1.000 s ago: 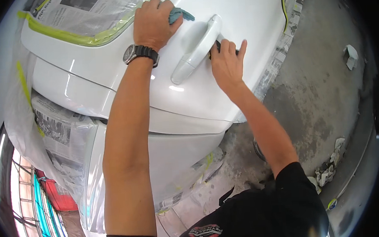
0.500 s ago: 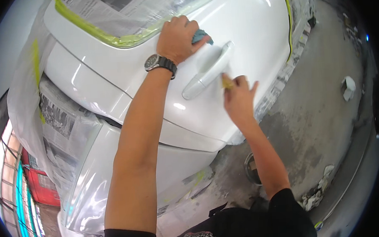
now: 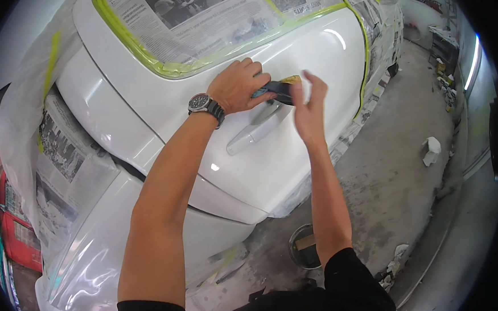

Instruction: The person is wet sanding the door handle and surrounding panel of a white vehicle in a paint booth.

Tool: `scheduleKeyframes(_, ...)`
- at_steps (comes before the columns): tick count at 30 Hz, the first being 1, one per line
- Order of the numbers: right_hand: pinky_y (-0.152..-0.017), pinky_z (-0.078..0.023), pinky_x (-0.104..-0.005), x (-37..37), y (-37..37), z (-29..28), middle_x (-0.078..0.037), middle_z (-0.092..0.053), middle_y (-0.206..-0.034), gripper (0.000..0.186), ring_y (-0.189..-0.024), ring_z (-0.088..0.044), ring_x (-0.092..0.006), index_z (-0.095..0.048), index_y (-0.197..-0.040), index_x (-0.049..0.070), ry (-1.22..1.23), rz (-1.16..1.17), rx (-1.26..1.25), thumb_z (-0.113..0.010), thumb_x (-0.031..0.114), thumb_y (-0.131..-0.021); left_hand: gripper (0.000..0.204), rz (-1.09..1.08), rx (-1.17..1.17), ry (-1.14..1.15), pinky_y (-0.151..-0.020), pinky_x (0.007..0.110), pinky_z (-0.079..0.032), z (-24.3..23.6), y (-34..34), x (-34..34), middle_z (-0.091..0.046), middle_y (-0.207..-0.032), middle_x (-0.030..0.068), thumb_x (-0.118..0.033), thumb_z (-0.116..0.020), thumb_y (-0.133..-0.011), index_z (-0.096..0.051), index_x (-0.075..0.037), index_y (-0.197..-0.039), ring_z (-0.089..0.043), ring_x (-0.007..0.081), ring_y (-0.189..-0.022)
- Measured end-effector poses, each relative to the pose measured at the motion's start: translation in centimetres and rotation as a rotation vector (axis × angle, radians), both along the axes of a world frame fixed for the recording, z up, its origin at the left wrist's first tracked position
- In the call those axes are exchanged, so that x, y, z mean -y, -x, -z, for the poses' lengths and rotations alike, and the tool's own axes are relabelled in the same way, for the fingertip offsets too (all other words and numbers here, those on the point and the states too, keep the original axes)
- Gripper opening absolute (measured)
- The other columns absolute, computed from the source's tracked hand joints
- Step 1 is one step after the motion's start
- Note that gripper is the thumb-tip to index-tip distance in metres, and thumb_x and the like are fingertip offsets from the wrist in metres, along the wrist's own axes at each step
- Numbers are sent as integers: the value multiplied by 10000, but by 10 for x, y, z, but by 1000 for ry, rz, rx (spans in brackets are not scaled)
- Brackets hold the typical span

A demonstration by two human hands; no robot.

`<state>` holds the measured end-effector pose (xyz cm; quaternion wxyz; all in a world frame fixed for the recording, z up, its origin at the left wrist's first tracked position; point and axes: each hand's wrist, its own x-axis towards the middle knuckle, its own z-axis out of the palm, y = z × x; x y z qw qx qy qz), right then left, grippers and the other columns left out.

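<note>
My left hand [image 3: 236,88], with a watch on its wrist, is closed with a blue-grey pad [image 3: 260,91] at its fingertips, above the door handle. My right hand [image 3: 310,109] meets it from the right and grips a thin dark piece [image 3: 281,91] between thumb and fingers, slightly blurred. A yellow edge [image 3: 292,80] shows behind that piece; whether both are one folded sheet, I cannot tell. Just below both hands is the white door handle [image 3: 241,140] on the glossy white car door [image 3: 278,173].
Newspaper [image 3: 195,22] edged with yellow-green tape [image 3: 167,70] covers the window. Clear plastic film [image 3: 21,118] hangs at the left. A round dark bucket [image 3: 305,259] stands on the grey floor below my right arm. A crumpled white piece [image 3: 431,151] lies farther right.
My right hand has moved up from beside the handle to meet my left hand. A dark piece now shows between them. The view has shifted, showing more of the papered window.
</note>
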<state>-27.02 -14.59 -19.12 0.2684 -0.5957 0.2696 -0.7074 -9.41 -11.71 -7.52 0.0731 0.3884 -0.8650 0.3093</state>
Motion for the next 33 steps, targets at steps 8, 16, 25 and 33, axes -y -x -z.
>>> scheduleKeyframes(8,-1234,-201,-484,-14,20,-92,-276,-321,-1609,725,-1516,-272,-423,-314,-1550,-75,496,33,65,-445,450,-1068,253,66,64,-23,-769,371,-485,-1,5,-5,-572,-866,61,-380,-731,-896,-689,-143,-977,-574,248,-883)
scheduleKeyframes(16,-1178,-125,-734,-29,-164,-117,-175,-171,-1688,683,-1559,-152,-383,-301,-1616,196,927,-50,-655,-485,484,-1026,475,-227,-236,-239,-1121,530,-375,82,38,-58,-622,-1314,127,-385,-601,-932,-580,-116,-1323,-545,352,-1269)
scheduleKeyframes(25,-1256,-102,-553,-5,-145,-124,-165,-120,-1702,735,-1573,-120,-316,-203,-1631,94,365,-687,75,-285,571,-1077,307,105,-264,-146,-947,471,-464,107,11,-69,-595,-1303,100,-322,-653,-921,-663,-124,-1154,-525,307,-1226)
scheduleKeyframes(33,-1243,-227,-439,-24,-22,-83,-153,-399,-1596,696,-1501,-332,-307,-349,-1579,53,-95,-1089,308,-295,551,-1095,199,67,-154,-197,-801,387,-484,79,8,-81,-606,-1033,67,-238,-755,-835,-668,-110,-960,-558,288,-922)
